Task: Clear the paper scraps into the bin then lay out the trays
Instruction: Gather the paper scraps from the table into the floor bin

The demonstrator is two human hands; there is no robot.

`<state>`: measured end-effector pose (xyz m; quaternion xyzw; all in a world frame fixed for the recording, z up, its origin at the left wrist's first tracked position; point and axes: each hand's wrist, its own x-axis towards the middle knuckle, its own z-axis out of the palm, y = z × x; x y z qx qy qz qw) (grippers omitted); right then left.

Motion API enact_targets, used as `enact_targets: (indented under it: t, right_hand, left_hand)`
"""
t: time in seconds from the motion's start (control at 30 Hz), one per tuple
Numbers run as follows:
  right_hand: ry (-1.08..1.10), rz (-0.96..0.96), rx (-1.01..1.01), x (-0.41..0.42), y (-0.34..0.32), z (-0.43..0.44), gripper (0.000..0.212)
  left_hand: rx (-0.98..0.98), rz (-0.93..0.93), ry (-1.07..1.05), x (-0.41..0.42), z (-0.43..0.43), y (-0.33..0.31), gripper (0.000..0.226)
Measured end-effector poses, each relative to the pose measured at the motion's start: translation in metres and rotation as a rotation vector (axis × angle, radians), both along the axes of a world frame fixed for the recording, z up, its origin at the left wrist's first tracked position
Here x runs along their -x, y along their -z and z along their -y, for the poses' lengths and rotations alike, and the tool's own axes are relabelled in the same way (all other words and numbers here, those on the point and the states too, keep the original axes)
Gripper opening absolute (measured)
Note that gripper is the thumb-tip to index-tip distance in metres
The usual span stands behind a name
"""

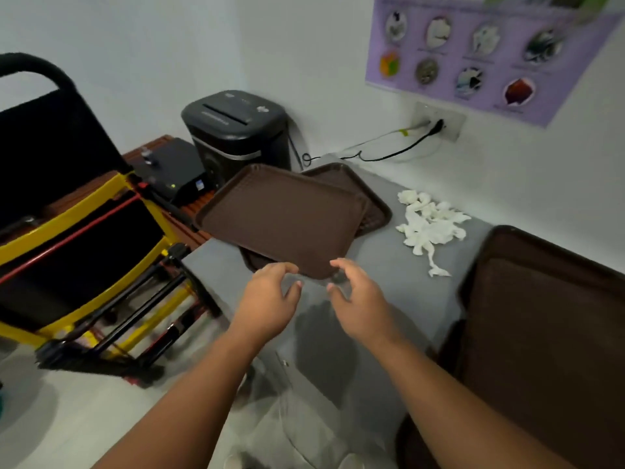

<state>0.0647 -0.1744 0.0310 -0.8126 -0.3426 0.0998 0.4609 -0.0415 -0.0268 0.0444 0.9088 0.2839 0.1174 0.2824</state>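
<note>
Top tray (280, 220) sits empty on the stack at the tabletop's (382, 265) far-left corner; left hand (270, 296) and right hand (358, 294), fingers spread, just short of its near edge.

Single head cam, wide-angle, no 2nd view so no overlap. Looks fwd and steeply down from above the near edge of the grey table (389, 265). Both forearms run up from the near bottom of frame. Far: white wall. Left: floor. Frame tilted, edges curved by the lens.
</note>
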Motion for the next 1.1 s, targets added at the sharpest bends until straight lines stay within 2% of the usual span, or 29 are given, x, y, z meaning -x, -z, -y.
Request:
enact_targets:
  t: [0.2, 0.33, 0.47, 0.6, 0.67, 0.77, 0.83, 0.97, 1.1]
  right_hand:
    - [0.275, -0.012, 0.011, -0.051, 0.005, 0.053, 0.038]
    - [0.406, 0.01, 0.039, -0.077, 0.013, 0.075, 0.036]
    - [0.479, 0.024, 0.106, -0.093, 0.022, 0.09, 0.037]
    - [0.578, -0.01, 0.113, -0.099, 0.031, 0.096, 0.036]
    - [0.614, -0.016, 0.113, -0.104, 0.034, 0.096, 0.035]
    - [0.676, -0.029, 0.111, -0.108, 0.038, 0.094, 0.033]
    - [0.708, -0.023, 0.097, -0.109, 0.042, 0.09, 0.033]
    - [0.743, -0.019, 0.103, -0.108, 0.049, 0.081, 0.035]
    - [0.779, -0.022, 0.075, -0.106, 0.055, 0.075, 0.037]
  left_hand:
    - [-0.039, 0.039, 0.224, -0.073, 0.034, 0.011, 0.025]
    - [-0.066, -0.003, 0.374, -0.122, 0.046, 0.02, 0.034]
    - [-0.091, -0.052, 0.527, -0.17, 0.056, 0.03, 0.042]
    - [-0.146, -0.145, 0.675, -0.216, 0.061, 0.044, 0.04]
    - [-0.192, -0.125, 0.751, -0.241, 0.063, 0.049, 0.036]
    - [-0.332, -0.103, 0.883, -0.276, 0.069, 0.058, 0.031]
    - [-0.433, -0.135, 0.957, -0.293, 0.072, 0.065, 0.036]
    - [-0.55, -0.255, 1.016, -0.315, 0.077, 0.078, 0.039]
    - [-0.535, -0.232, 1.081, -0.316, 0.081, 0.09, 0.043]
